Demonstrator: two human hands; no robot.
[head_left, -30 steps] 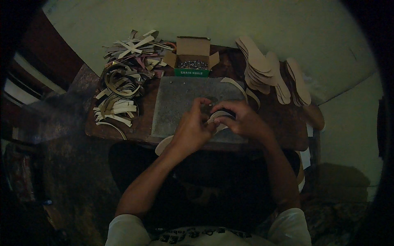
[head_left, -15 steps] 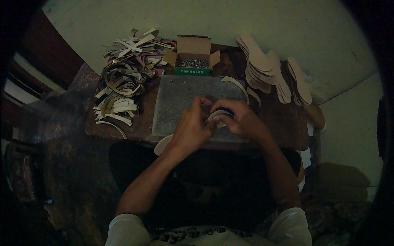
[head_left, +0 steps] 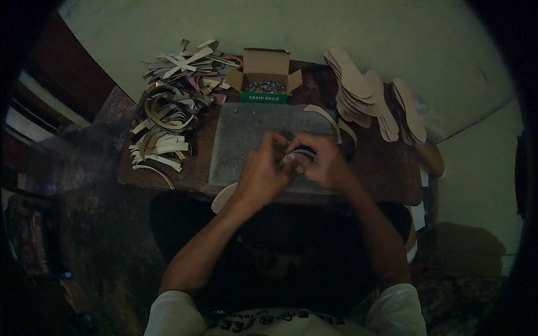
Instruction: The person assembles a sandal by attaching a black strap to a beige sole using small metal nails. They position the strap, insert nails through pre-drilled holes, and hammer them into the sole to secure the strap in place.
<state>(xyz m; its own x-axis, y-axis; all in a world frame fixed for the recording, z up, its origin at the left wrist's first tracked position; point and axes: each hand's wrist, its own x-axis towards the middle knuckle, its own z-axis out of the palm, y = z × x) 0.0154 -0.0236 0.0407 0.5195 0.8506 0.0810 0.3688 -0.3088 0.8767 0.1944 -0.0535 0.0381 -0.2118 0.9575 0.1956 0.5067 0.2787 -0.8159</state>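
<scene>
1 grey slab [head_left: 241, 145]. far side: 1 open box [head_left: 263, 98], nails [head_left: 266, 87] uncountable. left: 1 heap of strips [head_left: 168, 147]. right: 3 stacks of insoles [head_left: 358, 87]. right edge: 2 curved strips [head_left: 326, 116]. over it: 2 hands [head_left: 268, 171], held pieces [head_left: 305, 152] uncountable.

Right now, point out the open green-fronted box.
In the head view, the box stands at upper centre, beyond the grey slab, right of the strip pile, left of the insole stacks.
</scene>
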